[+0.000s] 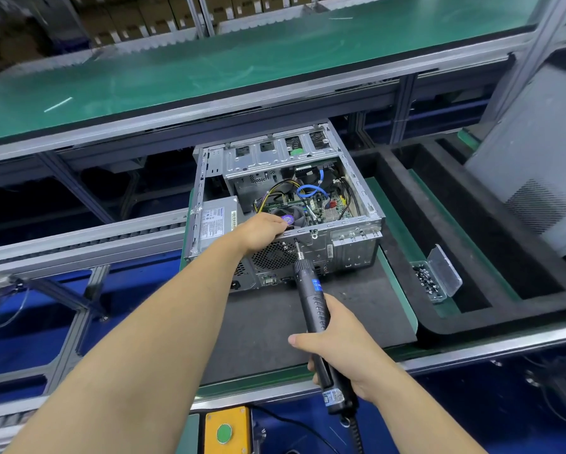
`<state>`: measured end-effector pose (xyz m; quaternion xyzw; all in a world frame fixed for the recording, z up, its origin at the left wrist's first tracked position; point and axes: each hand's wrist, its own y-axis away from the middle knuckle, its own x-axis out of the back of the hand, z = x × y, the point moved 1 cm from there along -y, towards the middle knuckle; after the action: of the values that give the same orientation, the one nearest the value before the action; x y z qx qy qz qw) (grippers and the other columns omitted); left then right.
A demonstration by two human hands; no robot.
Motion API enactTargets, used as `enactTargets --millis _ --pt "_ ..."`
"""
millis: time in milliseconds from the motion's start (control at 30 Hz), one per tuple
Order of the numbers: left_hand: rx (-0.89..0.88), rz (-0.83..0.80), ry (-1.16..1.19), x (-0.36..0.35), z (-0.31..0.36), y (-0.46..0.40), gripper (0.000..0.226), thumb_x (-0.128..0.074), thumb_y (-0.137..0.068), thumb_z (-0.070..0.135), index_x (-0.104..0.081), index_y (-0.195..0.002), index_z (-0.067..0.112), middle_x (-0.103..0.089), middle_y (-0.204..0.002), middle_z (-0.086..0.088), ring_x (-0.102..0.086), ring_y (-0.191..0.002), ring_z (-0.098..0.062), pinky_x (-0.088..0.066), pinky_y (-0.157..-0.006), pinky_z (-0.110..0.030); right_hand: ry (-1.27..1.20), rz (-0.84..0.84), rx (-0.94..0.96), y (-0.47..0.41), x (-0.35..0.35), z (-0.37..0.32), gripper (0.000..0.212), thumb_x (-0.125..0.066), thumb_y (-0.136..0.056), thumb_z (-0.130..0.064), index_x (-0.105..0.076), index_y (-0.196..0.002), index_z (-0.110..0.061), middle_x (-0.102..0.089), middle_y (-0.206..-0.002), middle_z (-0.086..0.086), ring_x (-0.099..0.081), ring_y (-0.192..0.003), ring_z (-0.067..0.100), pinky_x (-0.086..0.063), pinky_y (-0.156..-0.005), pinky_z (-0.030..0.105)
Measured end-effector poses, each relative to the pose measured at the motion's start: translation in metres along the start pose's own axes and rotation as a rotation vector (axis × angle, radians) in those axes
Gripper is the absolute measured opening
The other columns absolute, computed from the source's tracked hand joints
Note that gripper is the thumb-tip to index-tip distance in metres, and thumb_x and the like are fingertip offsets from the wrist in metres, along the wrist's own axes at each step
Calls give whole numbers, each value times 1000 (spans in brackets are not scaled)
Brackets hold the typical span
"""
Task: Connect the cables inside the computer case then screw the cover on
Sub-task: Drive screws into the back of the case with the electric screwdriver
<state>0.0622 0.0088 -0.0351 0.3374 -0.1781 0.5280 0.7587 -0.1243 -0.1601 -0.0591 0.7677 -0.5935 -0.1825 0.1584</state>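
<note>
Head view: electric screwdriver (317,316) in right hand (343,348), bit toward computer case (347,247).

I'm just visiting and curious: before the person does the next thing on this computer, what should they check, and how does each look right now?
1. Case steady on the mat: ok.
2. Cover off, so the cables can be reached: ok.
3. Every cable plugged in: cannot tell.
4. Left hand out of the case before covering: not ok, its fingers are inside, near the fan.
5. Screwdriver firmly held by the right hand: ok.
6. Screws ready in the open box: ok.
</note>
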Motion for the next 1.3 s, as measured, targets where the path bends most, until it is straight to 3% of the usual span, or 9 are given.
enactTargets --millis 267,333,367,400,433,467,500,767,1300 --pt "-52 -5 -26 -1 -4 0 43 -47 -103 24 -36 -61 22 -31 -65 9 -28 -61 -11 -25 -64 -33 3 -7 -1 0 0 -1 51 -82 -76 -16 -53 -107 -46 -62 -88 5 -59 -53 20 -53 -52 31" --pt "-56 7 -20 -1 -6 0 43 -48 -103 26 -49 -61 13 -26 -78 20 -23 -63 -7 -27 -65 -33 0 -6 -2 0 -1 -2 51 -81 -76 -16 -53 -107 -45 -61 -90 6 -59 -54 21 -53 -51 31" --pt "-56 9 -21 -1 -7 -1 40 -48 -103 26 -58 -68 9 -33 -98 23 -21 -86 5 -42 -74 -32 0 -5 0 0 -1 -2 50 -81 -76 -16 -53 -107 -44 -60 -90 6 -59 -54 20 -53 -51 31" --pt "-57 5 -32 -1 -7 -2 39 -47 -103 27 -58 -68 12 -43 -102 19 -55 -71 -25 -10 -77 -25 2 -3 2 0 -2 -2 50 -81 -76 -16 -53 -106 -44 -60 -91 6 -59 -54 20 -52 -51 30" --pt "-62 7 -45 -2 -8 -2 47 -47 -103 27 -57 -58 18 -61 -57 10 -34 -55 -12 -20 -60 -31 3 -2 3 0 -2 -1 50 -81 -76 -16 -54 -106 -44 -60 -92 6 -59 -54 20 -52 -51 30" --pt "-62 12 -57 -2 -7 -1 52 -47 -103 26 -49 -51 21 -28 -50 21 -35 -49 -7 -21 -58 -31 3 0 2 0 -2 -1 49 -81 -76 -16 -54 -106 -44 -60 -92 6 -59 -54 19 -52 -51 30" --pt "-63 18 -67 -2 -7 -1 54 -47 -103 26 -47 -49 25 -33 -45 18 -34 -45 -3 -23 -57 -30 3 2 -1 0 -3 -1 49 -81 -76 -16 -53 -106 -44 -60 -92 7 -59 -54 19 -52 -51 30" --pt "-105 32 -119 -2 -8 1 46 -45 -101 29 -32 -57 26 -28 -58 11 -27 -60 -14 -22 -65 -33 13 19 -8 -3 -4 1 49 -79 -78 -17 -52 -109 -44 -60 -92 7 -60 -52 17 -53 -51 30" --pt "-106 57 -120 -2 -9 4 39 -46 -99 29 -33 -63 21 -30 -61 6 -27 -60 -17 -22 -66 -34 20 30 -16 -11 -6 -1 41 -70 -83 -10 -51 -106 -39 -58 -88 10 -56 -49 18 -52 -48 32"
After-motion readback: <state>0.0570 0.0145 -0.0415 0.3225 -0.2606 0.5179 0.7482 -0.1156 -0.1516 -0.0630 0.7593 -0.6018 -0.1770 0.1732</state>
